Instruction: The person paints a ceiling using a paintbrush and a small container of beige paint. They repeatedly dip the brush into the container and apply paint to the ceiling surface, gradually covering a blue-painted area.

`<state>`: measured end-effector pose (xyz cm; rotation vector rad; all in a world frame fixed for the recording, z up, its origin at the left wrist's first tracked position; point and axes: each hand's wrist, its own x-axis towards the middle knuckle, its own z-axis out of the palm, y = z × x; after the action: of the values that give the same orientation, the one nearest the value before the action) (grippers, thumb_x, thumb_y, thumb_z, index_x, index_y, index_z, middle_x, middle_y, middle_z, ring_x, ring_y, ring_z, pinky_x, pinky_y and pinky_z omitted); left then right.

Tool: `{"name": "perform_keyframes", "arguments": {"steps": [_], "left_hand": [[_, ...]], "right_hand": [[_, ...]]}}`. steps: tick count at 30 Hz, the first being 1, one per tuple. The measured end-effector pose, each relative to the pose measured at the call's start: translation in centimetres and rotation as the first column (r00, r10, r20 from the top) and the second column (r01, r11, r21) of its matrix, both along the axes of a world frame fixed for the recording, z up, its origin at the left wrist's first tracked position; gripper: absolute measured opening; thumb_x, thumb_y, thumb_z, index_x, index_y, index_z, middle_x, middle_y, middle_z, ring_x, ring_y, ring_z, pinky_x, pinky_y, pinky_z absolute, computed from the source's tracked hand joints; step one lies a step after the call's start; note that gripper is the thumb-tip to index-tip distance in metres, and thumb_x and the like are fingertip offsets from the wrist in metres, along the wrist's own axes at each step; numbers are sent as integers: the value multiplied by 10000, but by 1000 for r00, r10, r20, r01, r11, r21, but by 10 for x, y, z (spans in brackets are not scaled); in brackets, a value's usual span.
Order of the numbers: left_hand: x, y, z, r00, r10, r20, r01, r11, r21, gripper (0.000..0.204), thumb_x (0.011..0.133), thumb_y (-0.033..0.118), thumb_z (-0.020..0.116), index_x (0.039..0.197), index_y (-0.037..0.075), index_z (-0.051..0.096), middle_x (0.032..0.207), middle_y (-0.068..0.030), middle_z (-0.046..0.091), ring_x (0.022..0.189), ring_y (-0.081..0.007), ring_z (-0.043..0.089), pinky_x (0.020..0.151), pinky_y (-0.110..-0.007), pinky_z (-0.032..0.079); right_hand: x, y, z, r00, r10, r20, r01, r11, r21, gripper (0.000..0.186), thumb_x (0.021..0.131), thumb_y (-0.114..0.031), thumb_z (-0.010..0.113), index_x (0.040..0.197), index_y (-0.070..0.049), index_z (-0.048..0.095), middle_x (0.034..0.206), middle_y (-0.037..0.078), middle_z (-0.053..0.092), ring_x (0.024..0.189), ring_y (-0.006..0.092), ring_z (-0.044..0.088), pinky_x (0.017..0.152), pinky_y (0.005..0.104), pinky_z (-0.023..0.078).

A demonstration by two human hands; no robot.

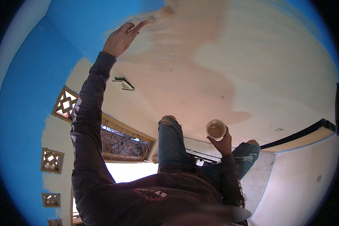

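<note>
**poster1:** Two things are held here, nearest first. A small round pale plastic cup of tan paint (216,130) is gripped from below by the right hand (223,144), fingers closed round its lower wall, just above the torn blue jeans at the knees (172,141). It would be judged light but easily spilled, since the top is open and the thin wall can probably be squashed. A hold low on the side, kept level, looks like the safe one.

**poster2:** And the brush?

**poster1:** Further up, a flat paintbrush with a pale wooden handle (157,16) is held by the left hand (119,38) at the end of a raised arm in a dark long sleeve (87,124). The handle is pinched between thumb and fingers, and the bristles are pressed against the ceiling where tan paint meets blue (101,22). A stiff handle and soft bristles would be guessed, and a handle possibly slippery if paint runs down it. It's blurred, so the exact grip can't be made out.

**poster2:** Hands far apart then.

**poster1:** Well apart. Beyond them, patterned vent blocks (66,103) and a grilled window (124,143) are set in the wall.
</note>
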<state>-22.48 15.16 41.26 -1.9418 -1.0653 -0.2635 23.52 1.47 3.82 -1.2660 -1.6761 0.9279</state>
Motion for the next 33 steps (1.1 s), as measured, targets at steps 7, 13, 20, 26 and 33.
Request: {"name": "perform_keyframes", "arguments": {"steps": [7,13,20,26,33], "left_hand": [[-8,13,2,998,55,-30,-55,998,-11,543,1032,199,547,1541,323,403,1063,-61,588,816,-240,624,680,-379,602],[-63,12,4,989,145,-41,-145,989,-2,573,1019,148,551,1539,338,403,1106,-72,580,852,-258,640,690,-389,606],[-132,-15,13,956,294,14,-293,954,-60,623,996,49,514,1539,333,402,1131,-98,560,876,-311,643,720,-439,597],[-211,-39,5,853,507,121,-507,861,-40,632,973,9,496,1527,302,417,1139,-148,558,917,-371,650,762,-488,576],[-228,-70,-20,742,473,475,-586,801,118,465,1009,63,497,1467,143,483,1129,-179,577,911,-394,643,739,-499,542]], "right_hand": [[-2,-1,3,1000,5,10,-5,1000,-9,849,678,-304,940,1352,-40,497,1238,182,679,1153,324,673,952,433,562],[-1,-1,2,1000,-5,-8,4,1000,-18,824,682,-294,938,1341,-46,511,1230,175,685,1150,323,675,952,434,563],[-1,-1,4,1000,14,-23,-14,1000,-16,841,677,-281,941,1354,-53,499,1235,170,683,1155,321,673,959,436,561],[1,-1,6,1000,12,-14,-13,1000,-14,843,676,-288,941,1356,-61,498,1244,165,680,1159,324,670,959,439,559],[0,-1,8,999,13,-37,-13,1000,-12,846,674,-283,942,1361,-60,501,1249,168,676,1163,321,667,963,435,558]]}}
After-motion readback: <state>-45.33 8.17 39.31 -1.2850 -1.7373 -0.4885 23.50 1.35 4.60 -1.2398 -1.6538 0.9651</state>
